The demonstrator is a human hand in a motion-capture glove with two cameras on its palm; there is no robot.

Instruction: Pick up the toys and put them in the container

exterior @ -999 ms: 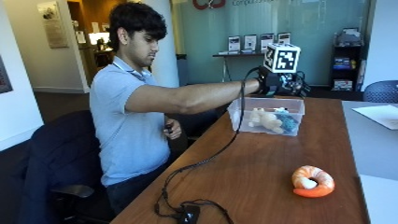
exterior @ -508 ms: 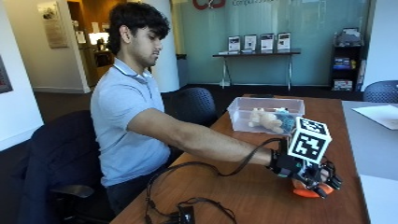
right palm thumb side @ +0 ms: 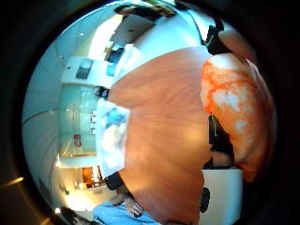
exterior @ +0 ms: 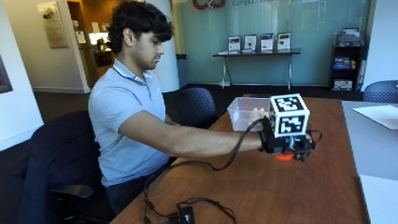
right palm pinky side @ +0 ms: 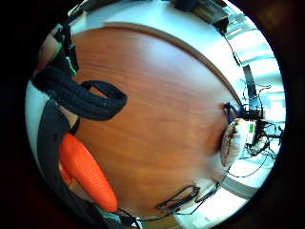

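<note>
Gloved right hand (exterior: 292,145) round orange toy (right palm thumb side: 234,112), above table (exterior: 280,191).

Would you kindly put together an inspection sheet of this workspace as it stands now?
Surface: brown wooden table; grey table adjoining it.
Job's things: orange-and-white plush toy held off the table; clear plastic container farther along, with toys inside.
Clutter: white paper on the grey table.
Grippers: gloved right hand grips the plush toy above the table; the other hand is hidden.
Cables: black cable runs from the glove to the table's near end.
Surroundings: person seated in a dark office chair; glass wall and display table behind.
</note>
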